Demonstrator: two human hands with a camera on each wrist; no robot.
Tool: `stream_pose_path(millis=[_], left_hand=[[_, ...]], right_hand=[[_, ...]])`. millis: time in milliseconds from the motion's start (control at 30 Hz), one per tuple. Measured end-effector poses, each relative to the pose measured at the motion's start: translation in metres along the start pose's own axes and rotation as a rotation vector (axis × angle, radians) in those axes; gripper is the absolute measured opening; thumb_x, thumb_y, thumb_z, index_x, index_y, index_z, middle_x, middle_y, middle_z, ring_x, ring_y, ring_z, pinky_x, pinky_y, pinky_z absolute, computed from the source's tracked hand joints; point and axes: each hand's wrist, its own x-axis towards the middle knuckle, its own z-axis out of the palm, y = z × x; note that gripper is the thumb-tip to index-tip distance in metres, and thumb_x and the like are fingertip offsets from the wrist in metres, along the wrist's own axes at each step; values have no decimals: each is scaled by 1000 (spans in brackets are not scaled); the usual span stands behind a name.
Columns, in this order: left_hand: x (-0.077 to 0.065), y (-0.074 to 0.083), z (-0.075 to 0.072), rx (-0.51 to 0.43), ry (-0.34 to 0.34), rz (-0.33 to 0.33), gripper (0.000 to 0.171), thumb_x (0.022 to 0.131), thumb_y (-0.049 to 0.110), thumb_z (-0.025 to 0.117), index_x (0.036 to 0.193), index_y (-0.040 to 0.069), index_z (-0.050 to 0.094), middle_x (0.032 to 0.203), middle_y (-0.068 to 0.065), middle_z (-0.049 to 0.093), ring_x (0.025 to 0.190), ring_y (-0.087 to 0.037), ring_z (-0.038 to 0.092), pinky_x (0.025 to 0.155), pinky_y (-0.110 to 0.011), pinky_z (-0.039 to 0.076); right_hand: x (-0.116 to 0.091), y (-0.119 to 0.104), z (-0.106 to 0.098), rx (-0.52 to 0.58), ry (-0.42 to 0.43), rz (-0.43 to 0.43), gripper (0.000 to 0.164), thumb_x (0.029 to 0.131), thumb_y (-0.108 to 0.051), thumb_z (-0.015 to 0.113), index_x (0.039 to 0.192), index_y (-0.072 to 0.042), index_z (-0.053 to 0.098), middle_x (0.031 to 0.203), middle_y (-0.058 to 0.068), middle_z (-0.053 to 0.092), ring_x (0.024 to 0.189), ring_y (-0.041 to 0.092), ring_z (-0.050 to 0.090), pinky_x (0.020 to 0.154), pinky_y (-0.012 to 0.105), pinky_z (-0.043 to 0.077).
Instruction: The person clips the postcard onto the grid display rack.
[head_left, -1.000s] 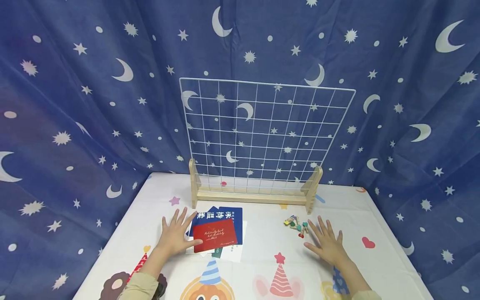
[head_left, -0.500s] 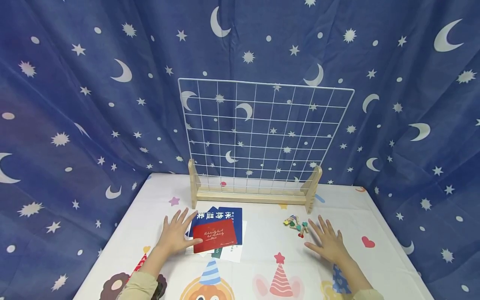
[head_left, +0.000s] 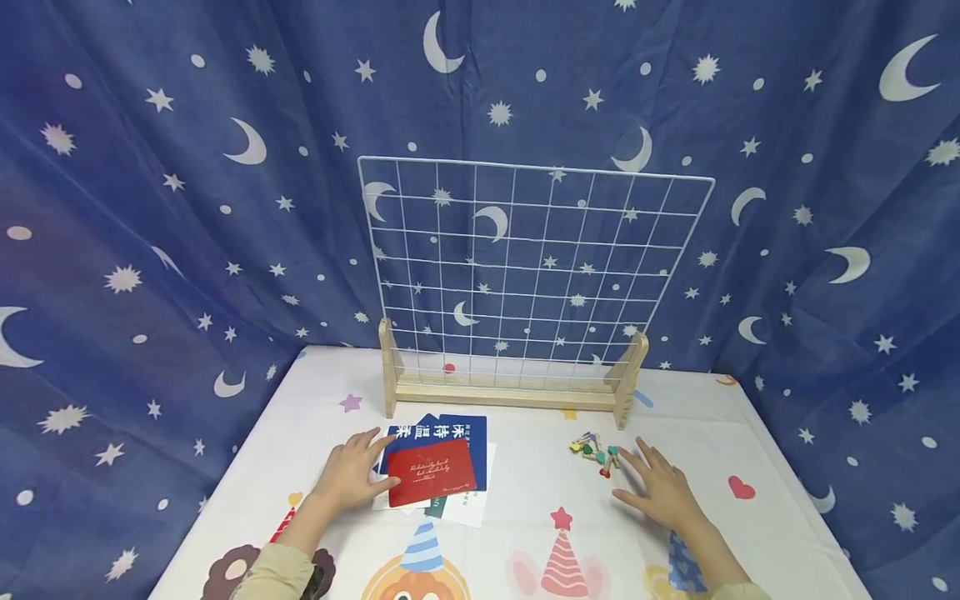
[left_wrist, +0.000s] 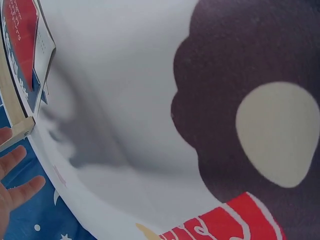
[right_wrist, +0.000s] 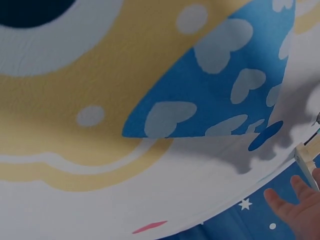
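A red card (head_left: pixel 432 472) with white script lies on top of a blue card (head_left: pixel 474 433) and some white ones, left of the table's middle. My left hand (head_left: pixel 347 473) is at their left edge, fingers slightly bent, with the thumb tip overlapping the red card in the head view. Several small wooden clips (head_left: pixel 596 451) with coloured hearts form a little heap at centre right. Just right of them is my right hand (head_left: pixel 663 493), holding nothing, fingers bent a little. Only part of the left fingers (left_wrist: pixel 26 192) shows in the left wrist view.
A white wire grid (head_left: pixel 517 267) stands upright in a wooden base (head_left: pixel 510 392) at the back of the table. Behind it hangs a blue curtain (head_left: pixel 150 250) with moons and stars. The white tablecloth (head_left: pixel 517 475) carries printed cartoon figures.
Both hands have drawn their spread, straight fingers into a looser bend and stayed at nearly the same spots. The cards, clips and grid have not moved.
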Motion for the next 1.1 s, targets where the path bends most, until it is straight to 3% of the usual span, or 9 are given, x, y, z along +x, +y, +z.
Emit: stream_pose_path(millis=[333, 633, 833, 1100], left_hand=[[-2, 0, -2, 14, 7, 33, 55, 76, 40, 71, 123, 13, 60, 123, -13, 60, 112, -34, 56, 86, -54, 48], [2, 4, -8, 9, -15, 50, 41, 77, 34, 73, 110, 10, 66, 104, -8, 67, 98, -28, 61, 82, -48, 50], [9, 7, -8, 1, -63, 35, 35, 77, 31, 74, 104, 10, 68, 96, -5, 70, 90, -25, 63, 80, -45, 51], [19, 14, -9, -35, -69, 37, 28, 77, 27, 76, 100, 11, 70, 89, -3, 70, 85, -23, 64, 77, -42, 51]], right_hand=[[4, -2, -8, 1, 20, -36, 62, 79, -47, 70, 125, -6, 59, 131, 27, 52, 112, 48, 54, 84, 62, 47], [3, -7, -10, 51, -42, 2, 50, 83, -40, 68, 119, -6, 62, 114, 20, 65, 103, 41, 61, 84, 56, 50], [5, -11, -13, 61, -112, 48, 46, 85, -39, 66, 115, -5, 65, 112, 19, 67, 103, 39, 62, 87, 54, 50], [7, -14, -15, 74, -145, 80, 43, 85, -36, 66, 115, -4, 65, 114, 20, 66, 106, 40, 61, 91, 55, 48]])
